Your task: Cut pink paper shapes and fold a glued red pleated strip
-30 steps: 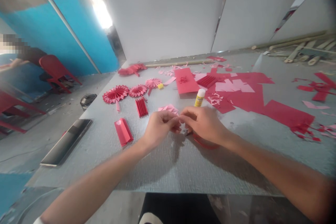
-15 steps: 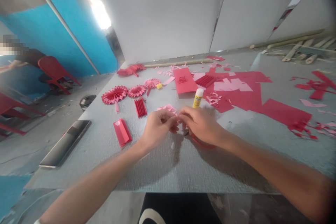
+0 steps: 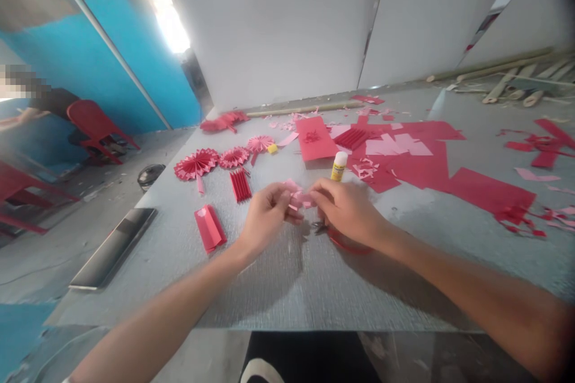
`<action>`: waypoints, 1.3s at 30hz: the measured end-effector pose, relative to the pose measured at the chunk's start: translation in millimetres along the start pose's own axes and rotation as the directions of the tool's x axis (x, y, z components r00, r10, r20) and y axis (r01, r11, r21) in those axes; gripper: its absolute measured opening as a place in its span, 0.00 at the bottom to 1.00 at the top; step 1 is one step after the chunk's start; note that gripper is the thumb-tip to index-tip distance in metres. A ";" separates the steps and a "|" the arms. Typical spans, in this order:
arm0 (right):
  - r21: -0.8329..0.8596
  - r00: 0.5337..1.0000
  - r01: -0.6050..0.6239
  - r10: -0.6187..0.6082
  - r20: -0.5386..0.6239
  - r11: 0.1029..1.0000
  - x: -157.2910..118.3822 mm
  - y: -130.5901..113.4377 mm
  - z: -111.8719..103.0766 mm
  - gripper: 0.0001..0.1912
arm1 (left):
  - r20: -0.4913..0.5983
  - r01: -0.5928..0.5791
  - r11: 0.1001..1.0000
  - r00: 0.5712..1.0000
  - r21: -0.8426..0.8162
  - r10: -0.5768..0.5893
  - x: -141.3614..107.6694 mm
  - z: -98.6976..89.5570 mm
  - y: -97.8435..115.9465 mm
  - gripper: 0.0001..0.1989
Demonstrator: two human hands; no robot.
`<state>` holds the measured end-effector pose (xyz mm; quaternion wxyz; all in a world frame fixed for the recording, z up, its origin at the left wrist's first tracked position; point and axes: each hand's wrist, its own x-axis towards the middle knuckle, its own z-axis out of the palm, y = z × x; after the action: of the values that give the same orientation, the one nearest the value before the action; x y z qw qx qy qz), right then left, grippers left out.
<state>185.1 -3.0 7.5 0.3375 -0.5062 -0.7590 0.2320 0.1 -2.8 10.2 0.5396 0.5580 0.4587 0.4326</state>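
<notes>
A crumpled piece of pink paper (image 3: pixel 297 196) sits between my hands. My left hand (image 3: pixel 265 218) pinches its left side, and the fingertips of my right hand (image 3: pixel 345 209) press on its right side. Just below my right hand lie scissors with a red loop handle (image 3: pixel 348 245), their metal blades (image 3: pixel 319 227) showing by my fingers. A white glue stick with a yellow label (image 3: pixel 339 166) stands beyond my right hand. Left of my hands lie a pleated red paper strip (image 3: pixel 240 184) and a folded red paper (image 3: pixel 209 227).
Several red paper rosettes (image 3: pixel 196 164) and large red sheets (image 3: pixel 413 161) lie on the grey table (image 3: pixel 287 293). A dark flat strip (image 3: pixel 112 248) rests near the left edge. Red chairs (image 3: pixel 96 128) and a seated person (image 3: pixel 49 105) are at left.
The pink paper has come up from the table into the space between my hands. My hands have parted slightly, and more of the scissors' blades shows.
</notes>
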 end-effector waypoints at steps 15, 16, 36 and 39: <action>0.063 0.997 0.076 -0.078 0.029 0.995 -2.8 -5.1 2.4 0.13 | 0.024 -0.083 0.987 0.996 0.137 0.080 -2.7 0.4 -1.3 0.12; 0.087 0.996 0.065 -0.069 0.047 0.994 -2.8 -5.3 2.2 0.14 | 0.029 -0.080 0.988 0.997 0.132 0.076 -3.0 0.6 -0.6 0.12; 0.147 0.995 0.063 -0.073 0.063 0.987 -2.4 -7.7 -1.4 0.17 | 0.030 -0.089 0.987 0.996 0.131 0.086 -5.3 2.0 0.6 0.10; 0.120 0.995 0.071 -0.079 0.059 0.990 -3.0 -8.7 -2.3 0.18 | 0.025 -0.097 0.986 0.995 0.138 0.094 -6.8 2.9 1.8 0.10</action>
<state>182.2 -9.1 14.2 0.3511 -0.4488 -0.7727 0.2796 1.6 -10.1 11.9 0.4822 0.6195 0.4555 0.4198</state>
